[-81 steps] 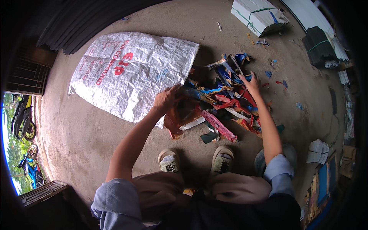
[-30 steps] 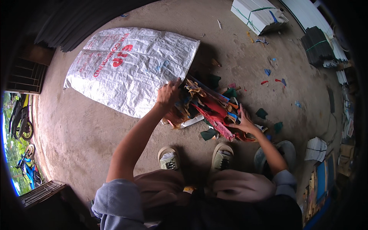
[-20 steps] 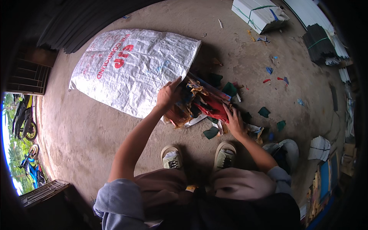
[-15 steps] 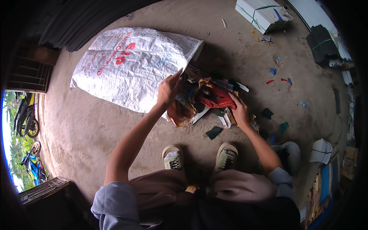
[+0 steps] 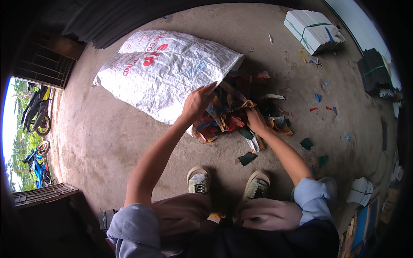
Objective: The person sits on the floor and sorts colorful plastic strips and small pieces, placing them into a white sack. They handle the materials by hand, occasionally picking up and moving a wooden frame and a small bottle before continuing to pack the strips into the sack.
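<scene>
While hands work, scraps bunched nearer sack

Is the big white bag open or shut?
Open: the left hand holds the bag at its mouth, where scraps stick out. How far in they reach is hidden.

Single head-worn fisheye view, facing steeply down and slightly forward; wearer's trousers nearest, woven plastic sack at middle range, concrete floor spanning most of field.
</scene>
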`<state>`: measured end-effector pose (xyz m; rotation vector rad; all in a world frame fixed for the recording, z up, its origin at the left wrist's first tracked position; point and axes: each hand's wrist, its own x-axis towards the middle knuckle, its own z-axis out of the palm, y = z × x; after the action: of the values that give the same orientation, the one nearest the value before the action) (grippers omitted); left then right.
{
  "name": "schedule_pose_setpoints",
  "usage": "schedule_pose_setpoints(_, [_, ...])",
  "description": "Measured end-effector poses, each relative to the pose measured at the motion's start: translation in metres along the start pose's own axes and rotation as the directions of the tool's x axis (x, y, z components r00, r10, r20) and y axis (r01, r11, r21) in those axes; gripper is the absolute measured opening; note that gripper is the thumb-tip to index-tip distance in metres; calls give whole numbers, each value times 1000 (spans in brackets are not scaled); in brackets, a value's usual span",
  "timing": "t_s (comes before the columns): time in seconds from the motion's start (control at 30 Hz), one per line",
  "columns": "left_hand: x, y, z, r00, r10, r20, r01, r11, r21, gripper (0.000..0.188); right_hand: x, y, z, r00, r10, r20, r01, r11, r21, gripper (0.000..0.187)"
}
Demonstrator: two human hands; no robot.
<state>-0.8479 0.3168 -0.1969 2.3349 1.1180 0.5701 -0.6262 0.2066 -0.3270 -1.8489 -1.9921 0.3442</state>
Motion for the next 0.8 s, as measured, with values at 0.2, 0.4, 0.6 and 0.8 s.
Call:
schedule_pose_setpoints(0.2, [-17,-13,9,944,-211,255,137,950,282,75,15,-13,-31,987,142,75,-140,989,-42,63])
schedule_pose_setpoints(0.4, [-13,-28,39,969,-186,164,107,911,398,67,38,-32,-93,919,24,393,-209,876,435,97])
schedule_pose_setpoints(0.6, [-14,-33,25,971,-100,218,62,983,173,68,59,-30,-132,988,152,16,-147,912,383,80])
schedule_pose_setpoints(0.8, [-67,-31,3,974,-223,-27,220,922,319,78,25,-19,-80,810,259,526,-489,793,364,127])
